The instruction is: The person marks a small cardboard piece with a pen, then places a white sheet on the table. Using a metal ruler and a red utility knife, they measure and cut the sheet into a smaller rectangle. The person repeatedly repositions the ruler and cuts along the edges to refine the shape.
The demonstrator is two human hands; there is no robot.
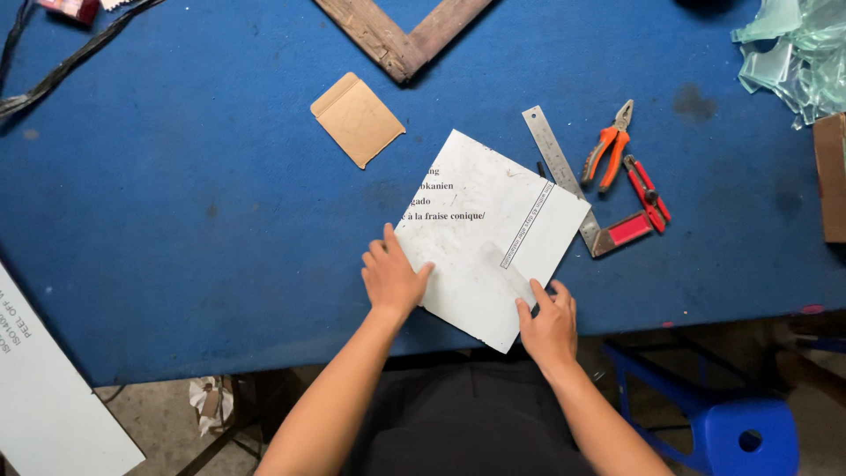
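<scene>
Left hand [392,278]: it lies flat on the left edge of the white sheet [489,234], fingers stretched and spread, gripping nothing.
Right hand [548,322]: it presses on the lower right edge of the same sheet; the fingers are bent a little and hold nothing.
White sheet: it lies turned like a diamond on the blue table [194,203], near the front edge, with black print on it.
Steel square [568,181]: just beside the sheet's upper right edge, with a red handle.
Orange pliers [608,145]: right of the square, next to a red tool [648,189].
Cardboard piece [357,119]: up and left of the sheet, apart from it.
Wooden frame corner [401,35]: at the far edge of the table.
Blue stool [740,432]: on the floor, lower right.
</scene>
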